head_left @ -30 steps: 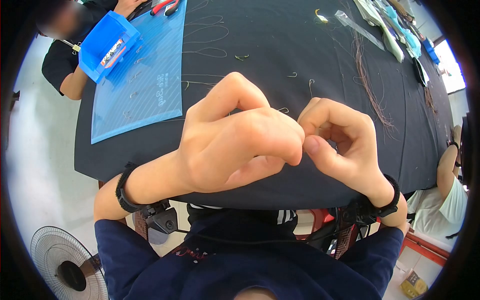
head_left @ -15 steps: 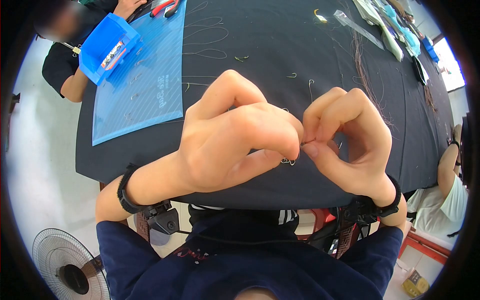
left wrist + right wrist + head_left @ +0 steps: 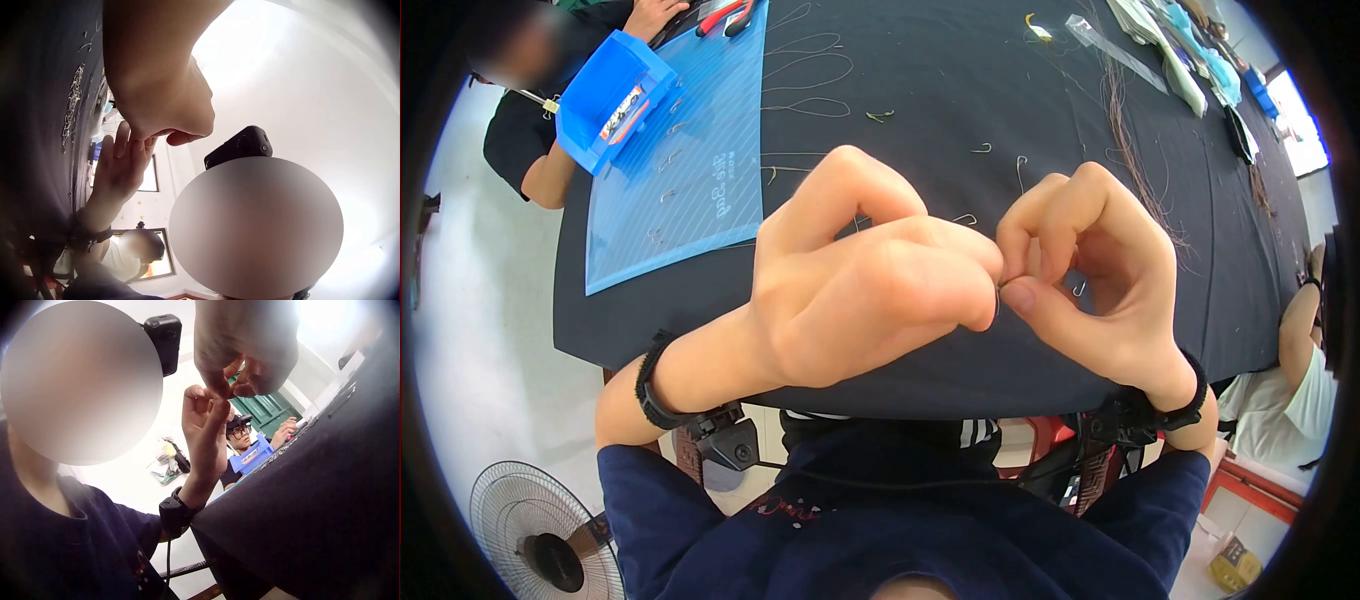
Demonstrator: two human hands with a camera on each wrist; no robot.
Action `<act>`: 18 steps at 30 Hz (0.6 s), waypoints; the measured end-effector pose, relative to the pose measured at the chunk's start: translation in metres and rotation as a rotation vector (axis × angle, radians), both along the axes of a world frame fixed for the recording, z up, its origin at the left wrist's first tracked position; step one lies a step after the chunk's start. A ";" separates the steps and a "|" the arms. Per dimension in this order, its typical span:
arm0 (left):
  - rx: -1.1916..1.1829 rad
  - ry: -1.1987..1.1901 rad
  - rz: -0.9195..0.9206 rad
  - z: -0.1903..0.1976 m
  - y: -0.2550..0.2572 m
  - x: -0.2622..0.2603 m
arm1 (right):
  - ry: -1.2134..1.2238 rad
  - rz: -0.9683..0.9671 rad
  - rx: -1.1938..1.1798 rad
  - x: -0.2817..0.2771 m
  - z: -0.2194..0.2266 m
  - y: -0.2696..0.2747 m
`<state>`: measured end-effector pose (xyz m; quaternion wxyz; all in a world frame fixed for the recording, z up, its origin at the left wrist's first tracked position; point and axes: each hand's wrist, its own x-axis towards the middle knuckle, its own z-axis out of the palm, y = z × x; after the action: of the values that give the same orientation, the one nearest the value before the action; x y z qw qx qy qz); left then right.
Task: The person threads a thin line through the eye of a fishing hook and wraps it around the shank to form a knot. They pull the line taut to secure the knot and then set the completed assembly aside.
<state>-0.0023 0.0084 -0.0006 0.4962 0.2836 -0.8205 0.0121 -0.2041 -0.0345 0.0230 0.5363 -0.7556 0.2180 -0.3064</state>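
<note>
Above the near part of the black-covered table, my left hand [image 3: 875,275] and right hand [image 3: 1105,270] meet fingertip to fingertip. Between them shows a short piece of thin dark strand [image 3: 999,297], pinched by the right thumb and fingers and by the curled fingers of the left hand, whose thumb is hidden in the head view. Through the loop of my right hand a small fish hook [image 3: 1079,289] is visible. More loose hooks lie beyond the hands, one of them a bent silver hook [image 3: 967,219]. In the left wrist view, a heap of small metal hooks [image 3: 74,106] lies on the cloth.
A blue translucent mat [image 3: 675,220] lies at left, with hooks and looped lines [image 3: 810,70]. On it stand a blue bin [image 3: 615,95] and red-handled pliers [image 3: 725,15]. Brown strands [image 3: 1130,150] and a plastic sleeve [image 3: 1110,50] are at right. Another person sits at far left.
My right hand's fingers have lifted and spread from a tighter curl, its thumb still at the strand. The left hand has shifted slightly left and now covers hooks seen below it half a second ago.
</note>
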 end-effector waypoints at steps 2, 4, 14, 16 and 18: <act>0.015 -0.005 -0.002 0.000 0.001 0.000 | 0.000 0.000 0.001 0.000 0.000 0.000; 0.022 -0.008 -0.002 0.000 0.001 0.001 | 0.002 0.004 -0.008 -0.001 0.000 -0.001; 0.034 0.012 -0.004 -0.002 0.001 0.001 | 0.006 -0.001 -0.008 -0.001 -0.002 -0.001; 0.040 0.009 0.001 -0.002 0.002 0.001 | 0.006 -0.002 -0.001 -0.001 -0.002 -0.001; 0.049 -0.005 0.007 -0.002 0.003 0.002 | 0.010 -0.007 0.003 -0.001 -0.002 -0.001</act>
<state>-0.0004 0.0111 -0.0025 0.4872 0.2985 -0.8207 -0.0056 -0.2050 -0.0357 0.0213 0.5352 -0.7557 0.2234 -0.3043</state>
